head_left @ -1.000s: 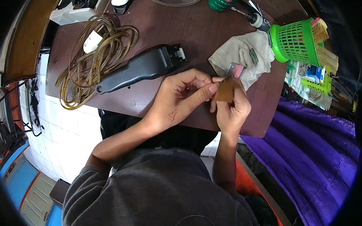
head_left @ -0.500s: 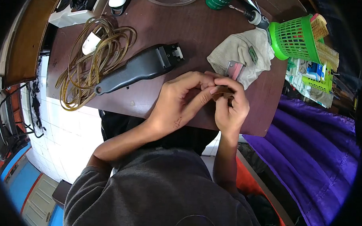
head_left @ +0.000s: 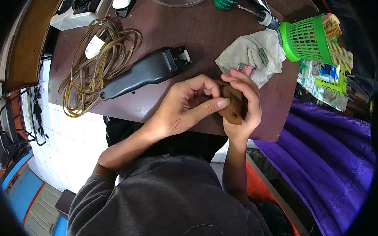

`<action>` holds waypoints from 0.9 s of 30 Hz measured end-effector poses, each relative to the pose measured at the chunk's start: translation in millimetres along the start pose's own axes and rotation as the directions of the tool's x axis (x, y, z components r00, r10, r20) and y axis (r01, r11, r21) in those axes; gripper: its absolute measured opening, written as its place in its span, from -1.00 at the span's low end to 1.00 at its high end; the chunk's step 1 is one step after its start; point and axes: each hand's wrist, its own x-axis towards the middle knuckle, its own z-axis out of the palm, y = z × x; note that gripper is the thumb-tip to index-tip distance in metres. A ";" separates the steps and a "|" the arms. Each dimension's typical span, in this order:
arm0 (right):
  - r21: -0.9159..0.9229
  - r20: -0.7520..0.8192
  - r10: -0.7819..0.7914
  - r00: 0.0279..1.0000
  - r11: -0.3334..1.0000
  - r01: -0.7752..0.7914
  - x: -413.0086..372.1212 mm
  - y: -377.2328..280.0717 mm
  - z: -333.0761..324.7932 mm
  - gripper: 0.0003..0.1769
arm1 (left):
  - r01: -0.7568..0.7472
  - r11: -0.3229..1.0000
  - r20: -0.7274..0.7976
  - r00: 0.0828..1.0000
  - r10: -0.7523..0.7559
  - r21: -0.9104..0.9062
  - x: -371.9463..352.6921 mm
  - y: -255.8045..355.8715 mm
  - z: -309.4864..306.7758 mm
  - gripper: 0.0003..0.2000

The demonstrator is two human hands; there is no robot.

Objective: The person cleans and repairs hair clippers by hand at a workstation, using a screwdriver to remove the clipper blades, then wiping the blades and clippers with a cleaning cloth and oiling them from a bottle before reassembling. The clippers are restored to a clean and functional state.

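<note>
My left hand (head_left: 185,103) is closed, its thumb pressed on a bent brown piece of sheet (head_left: 233,105) whose kind I cannot make out. A small dark bit shows between the left fingers, mostly hidden. My right hand (head_left: 248,114) cups the same brown piece from the right, fingers curled over its far side. Just beyond the hands, a pinkish metal clipper blade (head_left: 245,70) and a small green plate (head_left: 263,56) lie on a crumpled pale cloth (head_left: 235,51). To the left rests a black hair clipper (head_left: 144,72), with a white part at its bladeless-looking head.
A coiled yellowish cord (head_left: 75,87) lies on the brown table (head_left: 179,26) beside the clipper. Farther back are a white device (head_left: 123,0), a green can (head_left: 226,0) and a screwdriver-like tool (head_left: 253,13). At right, a tipped green basket (head_left: 306,39) holds combs (head_left: 341,56).
The brown piece has turned so that more of its broad face shows. My right fingers have lifted and straightened somewhat; the left thumb has shifted slightly right and down.
</note>
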 end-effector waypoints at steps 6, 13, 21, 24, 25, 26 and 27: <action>-0.027 -0.026 0.083 0.996 0.996 -0.084 0.8 6.7 -2.9 -0.46 | -0.172 0.983 -0.062 0.983 0.175 0.059 -1.3 -12.6 9.4 -0.74; -0.136 -0.003 0.118 0.993 0.984 -0.117 2.4 -2.3 -5.7 -0.50 | -0.231 0.973 -0.230 0.948 0.218 -0.027 -3.5 -18.7 17.4 -0.55; -0.097 -0.058 0.146 0.987 0.984 -0.152 -6.8 1.9 -5.8 -0.62 | -0.236 0.896 -0.128 0.945 0.302 0.377 -1.9 -23.6 8.2 -0.45; -0.109 -0.007 0.173 0.985 0.979 -0.173 -6.7 -1.7 -7.5 -0.62 | -0.299 0.904 -0.171 0.917 0.361 0.306 -2.0 -30.2 8.2 -0.44; -0.129 0.005 0.146 0.989 0.981 -0.144 -7.0 -3.1 -8.4 -0.62 | -0.321 0.897 -0.159 0.912 0.379 0.303 -2.3 -30.0 8.2 -0.43; -0.113 -0.021 0.170 0.985 0.979 -0.171 -9.1 -4.8 -9.0 -0.60 | -0.320 0.898 -0.159 0.912 0.379 0.302 -4.0 -26.2 8.0 -0.43; -0.114 -0.019 0.169 0.985 0.979 -0.170 -10.1 -4.6 -8.5 -0.60 | -0.225 0.909 -0.141 0.947 0.289 0.352 -6.2 -18.3 7.8 -0.43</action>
